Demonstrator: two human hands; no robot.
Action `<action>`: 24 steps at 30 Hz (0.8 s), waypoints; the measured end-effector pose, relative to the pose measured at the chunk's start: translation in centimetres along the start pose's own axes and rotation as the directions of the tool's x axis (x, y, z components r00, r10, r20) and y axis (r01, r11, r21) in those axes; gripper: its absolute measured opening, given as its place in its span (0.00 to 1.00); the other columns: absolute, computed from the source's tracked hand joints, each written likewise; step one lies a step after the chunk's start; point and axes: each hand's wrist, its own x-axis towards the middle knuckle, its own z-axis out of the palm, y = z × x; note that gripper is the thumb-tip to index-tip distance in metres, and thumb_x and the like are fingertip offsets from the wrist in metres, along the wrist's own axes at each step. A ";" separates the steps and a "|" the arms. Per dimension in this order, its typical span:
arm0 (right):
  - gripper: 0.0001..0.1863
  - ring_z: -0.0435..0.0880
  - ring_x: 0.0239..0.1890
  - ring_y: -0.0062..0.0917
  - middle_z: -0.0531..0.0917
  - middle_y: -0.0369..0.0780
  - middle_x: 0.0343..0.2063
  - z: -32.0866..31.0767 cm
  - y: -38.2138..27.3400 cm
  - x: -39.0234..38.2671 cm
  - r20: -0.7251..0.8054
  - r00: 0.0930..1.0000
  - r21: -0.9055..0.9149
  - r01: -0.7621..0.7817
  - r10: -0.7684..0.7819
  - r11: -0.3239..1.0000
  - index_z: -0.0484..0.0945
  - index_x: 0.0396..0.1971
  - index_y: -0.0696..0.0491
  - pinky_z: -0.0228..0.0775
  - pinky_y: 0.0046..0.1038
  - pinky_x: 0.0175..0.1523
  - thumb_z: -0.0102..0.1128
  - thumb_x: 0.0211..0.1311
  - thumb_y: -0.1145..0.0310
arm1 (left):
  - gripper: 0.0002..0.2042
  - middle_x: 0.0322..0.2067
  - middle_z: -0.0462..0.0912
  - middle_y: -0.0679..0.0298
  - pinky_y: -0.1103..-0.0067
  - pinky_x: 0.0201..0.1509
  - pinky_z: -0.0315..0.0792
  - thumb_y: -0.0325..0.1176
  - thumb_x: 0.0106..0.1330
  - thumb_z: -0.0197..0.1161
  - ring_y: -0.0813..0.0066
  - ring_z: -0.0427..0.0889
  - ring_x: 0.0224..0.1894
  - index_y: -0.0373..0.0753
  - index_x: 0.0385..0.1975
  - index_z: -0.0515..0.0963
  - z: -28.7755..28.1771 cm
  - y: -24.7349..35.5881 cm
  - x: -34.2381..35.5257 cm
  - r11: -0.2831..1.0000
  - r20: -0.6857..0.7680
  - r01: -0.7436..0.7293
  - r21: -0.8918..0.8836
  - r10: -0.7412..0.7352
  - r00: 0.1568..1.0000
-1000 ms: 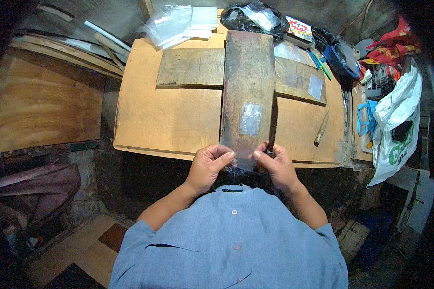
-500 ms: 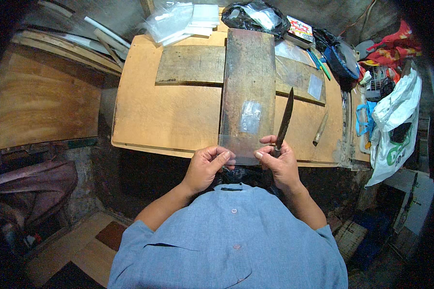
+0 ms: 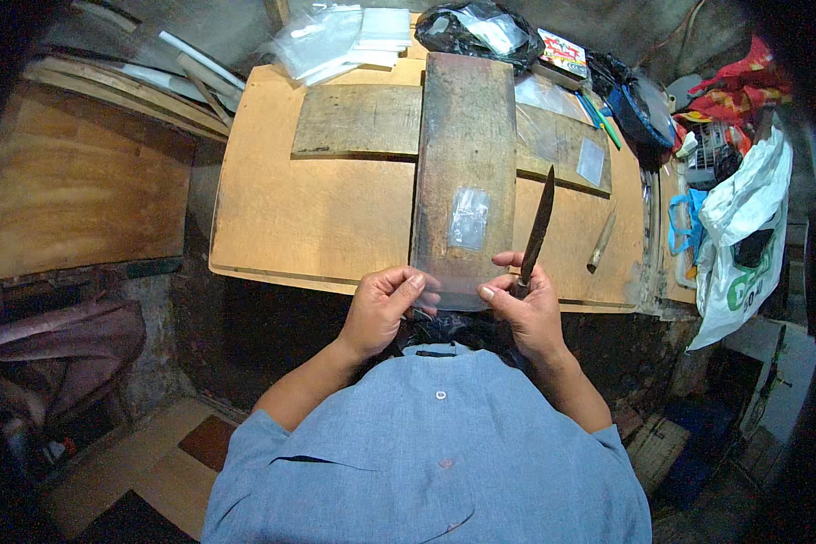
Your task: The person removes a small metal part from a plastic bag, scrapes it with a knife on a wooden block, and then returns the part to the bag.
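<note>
A clear plastic sheet (image 3: 455,294) spans my two hands at the near end of a long worn wooden plank (image 3: 468,127). My left hand (image 3: 381,306) is closed at the sheet's left edge, thumb against curled fingers. My right hand (image 3: 528,313) grips a knife (image 3: 539,227) by its handle, the dark blade pointing up and away. Its thumb and fingertip also meet the sheet's right edge. Just beyond, a small clear plastic packet (image 3: 469,218) lies flat on the plank.
The plank rests across a wider board (image 3: 358,121) on the table (image 3: 313,222). Another small plastic piece (image 3: 591,161) and a tapered stick (image 3: 602,243) lie to the right. Plastic sleeves (image 3: 322,41), a black bag (image 3: 480,32) and a small box (image 3: 562,56) stand behind. A white bag (image 3: 743,227) hangs at right.
My left thumb has drawn slightly back to the left and up along the sheet's edge. My right hand and the knife have barely shifted.
</note>
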 end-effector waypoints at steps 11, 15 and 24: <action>0.25 0.76 0.25 0.12 0.81 0.33 0.27 0.1 -0.6 0.1 -0.002 1.000 0.015 -0.024 0.024 1.000 0.67 0.53 0.57 0.66 0.14 0.29 0.66 0.56 0.78 | 0.15 0.29 0.84 0.60 0.86 0.34 0.72 0.41 0.71 0.57 0.77 0.83 0.30 0.33 0.38 0.80 -0.7 0.3 0.3 0.992 0.062 0.070 -0.104 -0.064 0.996; 0.24 0.76 0.28 0.13 0.80 0.33 0.28 -0.1 -0.3 0.3 0.044 0.999 -0.003 -0.031 0.031 1.000 0.69 0.52 0.57 0.67 0.16 0.34 0.67 0.55 0.78 | 0.12 0.29 0.83 0.60 0.85 0.34 0.72 0.36 0.67 0.62 0.78 0.81 0.28 0.33 0.38 0.79 0.7 0.7 0.6 0.995 0.108 0.097 -0.027 -0.094 0.990; 0.18 0.81 0.35 0.21 0.82 0.40 0.31 -0.5 -0.7 -0.3 0.033 0.999 -0.405 0.048 -0.038 0.913 0.74 0.48 0.58 0.72 0.24 0.42 0.65 0.59 0.70 | 0.09 0.26 0.81 0.63 0.84 0.31 0.75 0.34 0.67 0.63 0.79 0.80 0.27 0.32 0.36 0.78 0.5 -0.5 1.3 0.987 -0.019 0.139 -0.075 -0.141 0.990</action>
